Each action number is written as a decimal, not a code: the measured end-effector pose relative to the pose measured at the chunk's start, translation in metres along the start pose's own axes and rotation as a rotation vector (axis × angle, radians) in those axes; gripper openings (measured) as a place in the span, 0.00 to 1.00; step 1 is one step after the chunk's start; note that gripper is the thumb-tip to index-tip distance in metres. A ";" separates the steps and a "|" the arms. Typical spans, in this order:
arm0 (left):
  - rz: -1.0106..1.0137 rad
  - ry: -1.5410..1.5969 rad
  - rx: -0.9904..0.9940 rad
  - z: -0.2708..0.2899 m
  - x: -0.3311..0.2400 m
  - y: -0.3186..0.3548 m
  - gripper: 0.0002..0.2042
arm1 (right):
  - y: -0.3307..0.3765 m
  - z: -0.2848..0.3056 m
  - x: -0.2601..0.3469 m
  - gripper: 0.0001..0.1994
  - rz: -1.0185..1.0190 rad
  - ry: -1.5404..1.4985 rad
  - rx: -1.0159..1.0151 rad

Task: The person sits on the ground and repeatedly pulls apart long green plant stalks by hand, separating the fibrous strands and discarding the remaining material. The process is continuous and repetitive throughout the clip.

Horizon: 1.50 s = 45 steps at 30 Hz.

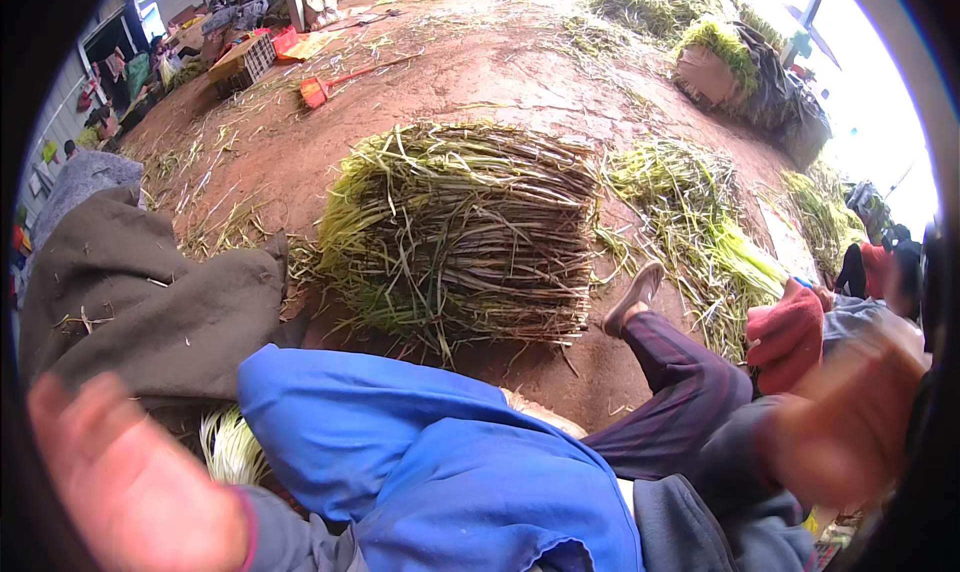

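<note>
My left hand (140, 487) is raised at the lower left, palm showing, its blurred fingers stretched out around nothing. Close to it are a pale green-white bunch of stalks (232, 447) and a dark brown cloth (150, 302). At the right, my right hand (850, 422) is smeared by motion, so its fingers cannot be made out. It appears nearest to a person in a red-sleeved garment (787, 337). In front of me lies a big stack of long stalks (480, 237), leafy green ends to the left and brownish ends to the right. A blue cloth (430, 462) covers my lap.
Loose green stalks (690, 212) are strewn right of the stack. A foot in a shoe (635, 297) rests beside the stack. Farther off are a red dustpan-like tool (315, 92), a crate (243, 64) and a covered heap of greens (750, 77) on the reddish floor (440, 82).
</note>
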<state>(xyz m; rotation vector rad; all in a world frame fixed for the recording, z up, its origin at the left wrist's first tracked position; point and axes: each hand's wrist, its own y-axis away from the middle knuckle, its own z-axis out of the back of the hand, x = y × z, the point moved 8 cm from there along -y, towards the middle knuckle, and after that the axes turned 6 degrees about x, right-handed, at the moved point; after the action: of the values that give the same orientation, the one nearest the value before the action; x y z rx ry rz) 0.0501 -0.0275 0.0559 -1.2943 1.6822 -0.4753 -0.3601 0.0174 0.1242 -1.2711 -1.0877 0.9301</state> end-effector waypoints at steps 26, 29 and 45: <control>2.078 0.010 -0.117 0.056 0.273 0.369 0.10 | 0.479 -0.144 -0.296 0.08 -1.386 0.071 0.701; 2.001 0.055 -0.078 0.044 0.278 0.354 0.10 | 0.398 -0.087 -0.327 0.03 -1.080 0.380 0.477; 2.064 0.292 -0.087 -0.019 0.287 0.366 0.09 | 0.296 -0.068 -0.425 0.03 -0.615 0.958 1.021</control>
<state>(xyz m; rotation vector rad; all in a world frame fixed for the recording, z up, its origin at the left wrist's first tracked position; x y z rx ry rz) -0.1679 -0.1553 -0.3355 0.8686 2.2815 0.6927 -0.3884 -0.3811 -0.2131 -0.3399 -0.1069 0.2129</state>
